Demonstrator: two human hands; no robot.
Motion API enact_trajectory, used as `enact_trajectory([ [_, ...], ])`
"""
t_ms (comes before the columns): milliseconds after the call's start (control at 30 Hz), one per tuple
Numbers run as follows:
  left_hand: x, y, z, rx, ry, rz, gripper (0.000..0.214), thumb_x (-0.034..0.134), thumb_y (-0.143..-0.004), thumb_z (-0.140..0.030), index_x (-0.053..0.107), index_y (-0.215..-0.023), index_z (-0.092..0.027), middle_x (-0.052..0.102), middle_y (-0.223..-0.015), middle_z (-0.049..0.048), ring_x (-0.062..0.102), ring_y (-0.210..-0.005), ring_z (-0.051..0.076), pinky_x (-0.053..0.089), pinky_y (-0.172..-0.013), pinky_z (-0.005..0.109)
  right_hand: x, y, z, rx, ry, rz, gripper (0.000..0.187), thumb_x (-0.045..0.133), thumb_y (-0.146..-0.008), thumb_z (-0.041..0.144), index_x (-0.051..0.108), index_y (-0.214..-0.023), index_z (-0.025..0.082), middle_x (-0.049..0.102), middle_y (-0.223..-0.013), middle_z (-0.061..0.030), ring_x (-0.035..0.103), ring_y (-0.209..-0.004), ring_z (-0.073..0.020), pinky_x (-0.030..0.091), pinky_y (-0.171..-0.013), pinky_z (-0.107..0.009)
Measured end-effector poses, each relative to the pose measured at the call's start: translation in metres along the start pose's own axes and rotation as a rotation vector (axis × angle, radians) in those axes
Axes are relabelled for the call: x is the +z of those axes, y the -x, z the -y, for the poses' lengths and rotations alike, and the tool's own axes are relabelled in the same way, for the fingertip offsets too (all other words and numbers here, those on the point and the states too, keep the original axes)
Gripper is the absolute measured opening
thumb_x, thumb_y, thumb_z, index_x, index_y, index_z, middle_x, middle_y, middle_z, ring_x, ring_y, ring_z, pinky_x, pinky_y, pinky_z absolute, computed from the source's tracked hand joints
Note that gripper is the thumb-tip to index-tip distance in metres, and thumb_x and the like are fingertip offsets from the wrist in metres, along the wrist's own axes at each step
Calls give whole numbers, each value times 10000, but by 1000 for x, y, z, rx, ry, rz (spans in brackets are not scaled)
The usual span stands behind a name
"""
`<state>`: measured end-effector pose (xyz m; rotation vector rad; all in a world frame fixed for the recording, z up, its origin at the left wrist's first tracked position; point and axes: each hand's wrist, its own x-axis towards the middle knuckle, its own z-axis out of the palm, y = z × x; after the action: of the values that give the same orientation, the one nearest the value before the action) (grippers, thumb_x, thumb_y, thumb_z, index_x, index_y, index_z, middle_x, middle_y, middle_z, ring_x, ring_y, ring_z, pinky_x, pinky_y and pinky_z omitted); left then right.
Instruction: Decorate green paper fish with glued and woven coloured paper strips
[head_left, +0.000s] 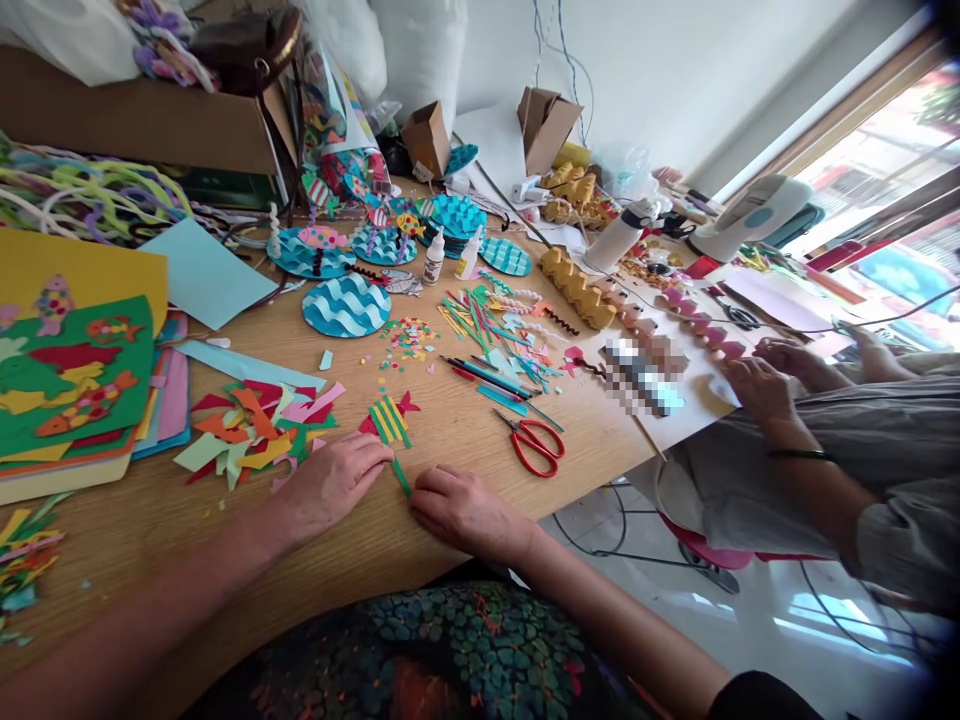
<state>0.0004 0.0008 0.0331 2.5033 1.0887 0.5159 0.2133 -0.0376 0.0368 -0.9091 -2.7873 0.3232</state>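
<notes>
My left hand [334, 482] lies palm down on the wooden table [450, 420], fingers together, its fingertips touching a thin green paper strip [401, 476]. My right hand [461, 508] rests knuckles up at the table's front edge, its fingers pinched on the strip's near end. Just beyond the strip lies a red paper fish with yellow and green stripes [390, 417]. A pile of coloured paper scraps [255, 425] sits left of my left hand. Red-handled scissors [538, 444] lie to the right.
Stacked coloured sheets with fish cut-outs [75, 380] lie at the left. Blue wave-patterned discs [346, 305], glue bottles [434, 256], pencils and paper strips [487, 375] fill the middle. Another person's hands [765, 385] work on a white sheet at the right. Cardboard boxes [142, 120] stand behind.
</notes>
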Motion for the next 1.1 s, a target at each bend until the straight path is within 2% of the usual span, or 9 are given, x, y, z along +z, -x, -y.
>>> enact_trajectory([
  [167, -4, 2, -7, -11, 4, 33, 190, 417, -860, -142, 600, -886, -186, 650, -876, 20, 594, -851, 158, 458, -766, 284, 7, 0, -1, 54, -73, -77, 232, 358, -910, 213, 568, -825, 166, 583, -823, -54, 502, -698, -118, 401, -631, -213],
  [367, 3, -1, -8, 30, -147, -6, 235, 422, -847, -98, 562, -1019, -173, 593, -949, 51, 542, -915, 185, 455, -784, 308, -3, -1, 0, 214, -476, -203, 150, 425, -860, 192, 558, -802, 156, 585, -781, -52, 537, -712, -111, 427, -642, -196],
  [567, 0, -11, -3, 109, -158, 68, 195, 401, -881, -129, 590, -855, -168, 552, -839, 41, 506, -819, 178, 437, -714, 293, -19, -7, -2, 377, -695, -260, 145, 474, -833, 225, 548, -722, 167, 571, -727, -23, 519, -680, -104, 420, -643, -216],
  [667, 0, -16, -2, 99, -106, 47, 194, 411, -882, -143, 590, -811, -167, 548, -817, 37, 504, -810, 175, 430, -706, 288, -24, -7, -6, 429, -792, -261, 171, 477, -842, 270, 554, -737, 159, 566, -693, -17, 507, -652, -99, 415, -622, -218],
  [767, 2, -20, 1, 61, -8, 17, 185, 427, -875, -144, 591, -794, -172, 552, -814, 30, 517, -812, 165, 430, -708, 277, -25, -4, -13, 519, -959, -291, 270, 385, -891, 337, 551, -786, 151, 554, -654, -15, 509, -609, -95, 421, -585, -218],
  [833, 3, -22, 4, 38, 52, 1, 172, 442, -867, -145, 594, -791, -176, 557, -812, 26, 525, -811, 160, 432, -710, 273, -22, -4, -17, 577, -969, -350, 238, 404, -876, 340, 542, -821, 154, 556, -681, -15, 515, -605, -94, 423, -572, -217],
  [900, 3, -23, 6, 27, 82, -15, 164, 453, -862, -146, 597, -788, -177, 561, -805, 25, 529, -812, 160, 432, -710, 273, -17, -7, -18, 600, -891, -370, 150, 500, -816, 288, 536, -891, 164, 562, -723, -5, 509, -606, -89, 418, -565, -209],
  [1000, 4, -25, 6, 22, 80, -27, 160, 460, -862, -155, 599, -785, -175, 562, -801, 27, 527, -823, 165, 430, -718, 277, -12, -17, -16, 568, -803, -308, 268, 576, -748, 211, 531, -1011, 188, 565, -744, 18, 494, -593, -78, 409, -558, -194],
  [1100, 6, -25, 4, 24, 67, -13, 153, 464, -859, -156, 598, -786, -171, 566, -811, 31, 528, -833, 169, 433, -724, 281, -12, -28, -12, 515, -713, -325, 159, 589, -754, 207, 592, -912, 182, 572, -729, 8, 511, -625, -87, 411, -585, -197],
])
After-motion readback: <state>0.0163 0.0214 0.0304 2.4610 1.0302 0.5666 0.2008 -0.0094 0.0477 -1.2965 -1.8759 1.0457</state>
